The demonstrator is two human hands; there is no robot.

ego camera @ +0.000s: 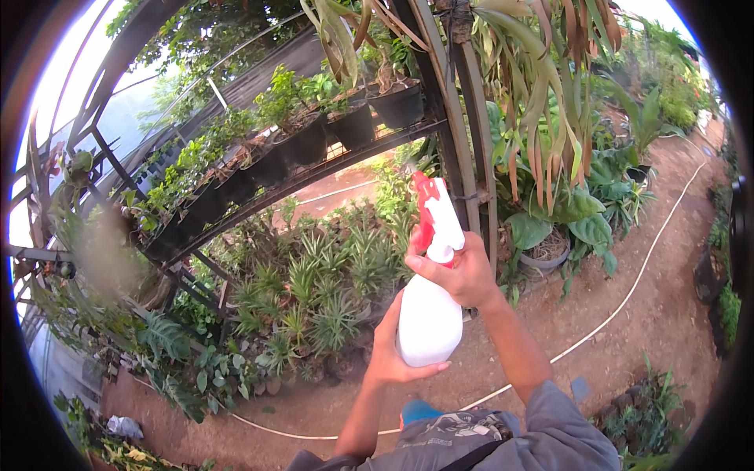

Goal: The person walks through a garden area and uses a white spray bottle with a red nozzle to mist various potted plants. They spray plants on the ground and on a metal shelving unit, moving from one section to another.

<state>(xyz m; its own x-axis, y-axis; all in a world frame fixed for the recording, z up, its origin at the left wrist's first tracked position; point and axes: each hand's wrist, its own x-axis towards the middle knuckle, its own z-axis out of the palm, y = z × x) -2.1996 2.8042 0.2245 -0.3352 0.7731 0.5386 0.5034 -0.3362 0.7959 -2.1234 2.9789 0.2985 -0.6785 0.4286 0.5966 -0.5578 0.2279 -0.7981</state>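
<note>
A white plastic spray bottle (430, 321) with a red and white trigger head (436, 209) is held up in front of my chest, its nozzle tilted toward the upper left. My right hand (465, 274) wraps the neck just below the head, with fingers by the red trigger. Under the bottle, my left hand (392, 353) cups its base and left side, the thumb lying along the bottom edge. Beyond the nozzle stands a metal rack (294, 188) bearing a row of small leafy plants (283, 100) in black pots (303, 141).
Spiky rosette plants (330, 294) grow low beneath the rack. A staghorn fern (548, 106) hangs at upper right, above a potted broad-leaved plant (545, 253). A pale hose (624, 294) curves along the dirt path (665, 306). Metal posts (471, 129) rise beside the rack.
</note>
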